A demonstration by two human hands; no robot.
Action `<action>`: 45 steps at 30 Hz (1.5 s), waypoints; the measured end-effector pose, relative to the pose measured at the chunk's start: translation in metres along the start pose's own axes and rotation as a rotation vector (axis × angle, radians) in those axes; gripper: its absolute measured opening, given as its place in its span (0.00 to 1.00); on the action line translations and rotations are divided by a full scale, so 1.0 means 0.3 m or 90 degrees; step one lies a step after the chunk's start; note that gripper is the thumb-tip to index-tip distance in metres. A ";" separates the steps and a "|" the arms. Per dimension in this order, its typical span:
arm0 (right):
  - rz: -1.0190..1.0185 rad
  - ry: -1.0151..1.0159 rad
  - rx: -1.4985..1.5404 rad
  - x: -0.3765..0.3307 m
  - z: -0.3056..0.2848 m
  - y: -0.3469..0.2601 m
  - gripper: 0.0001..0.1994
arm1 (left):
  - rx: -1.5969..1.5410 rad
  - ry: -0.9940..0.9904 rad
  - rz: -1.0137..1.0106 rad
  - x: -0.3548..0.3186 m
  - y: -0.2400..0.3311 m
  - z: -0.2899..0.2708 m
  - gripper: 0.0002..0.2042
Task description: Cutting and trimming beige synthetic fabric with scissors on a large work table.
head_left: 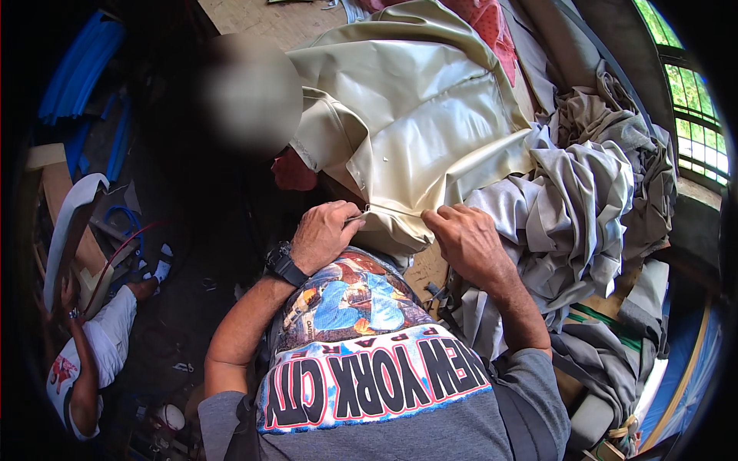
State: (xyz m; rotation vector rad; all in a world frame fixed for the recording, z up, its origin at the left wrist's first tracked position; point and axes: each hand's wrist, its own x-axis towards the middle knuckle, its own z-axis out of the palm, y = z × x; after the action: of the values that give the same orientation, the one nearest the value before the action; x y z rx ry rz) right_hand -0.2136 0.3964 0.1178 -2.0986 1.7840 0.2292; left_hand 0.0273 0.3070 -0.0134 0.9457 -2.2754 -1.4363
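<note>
A large beige leatherette cover (446, 115), shiny and with sewn seams, is spread over the work table in front of me. Its near edge hangs in folds close to my body. At the left end of this edge, my left hand (329, 232) is closed, pinching the material by a seam. My right hand (470, 240) grips the same edge a little to the right, fingers curled over it. Between the two hands a stretch of the seamed edge is pulled fairly straight. The fingertips on both sides are partly hidden by the folds.
Heaped grey fabric (569, 207) lies right of the cover, below a barred window (696, 115). Red cloth (488, 31) shows at the far edge. A blurred round shape (250, 96) is at upper left. Another person (100, 338) works at far left beside a wooden frame (58, 184).
</note>
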 end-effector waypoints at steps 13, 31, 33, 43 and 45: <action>-0.024 -0.029 -0.111 0.138 0.067 -0.090 0.09 | 0.014 -0.006 0.008 0.009 -0.006 0.010 0.10; 0.102 -0.030 -0.006 -0.009 -0.091 -0.021 0.06 | 0.002 -0.039 0.006 0.010 -0.001 0.003 0.10; 0.128 0.039 0.115 0.048 -0.049 0.028 0.08 | -0.005 -0.041 -0.002 0.007 -0.005 0.010 0.11; 0.171 0.130 0.386 0.408 0.373 0.074 0.16 | 0.051 -0.037 0.072 0.021 -0.008 0.020 0.09; 0.220 0.267 0.393 0.424 0.353 0.128 0.11 | 0.056 -0.061 0.119 0.015 -0.006 0.017 0.09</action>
State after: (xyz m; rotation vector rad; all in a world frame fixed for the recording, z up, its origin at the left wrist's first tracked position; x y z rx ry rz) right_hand -0.2154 0.3158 -0.0317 -1.4620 2.0909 -0.6424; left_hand 0.0217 0.3071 -0.0178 0.6793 -2.4408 -1.3393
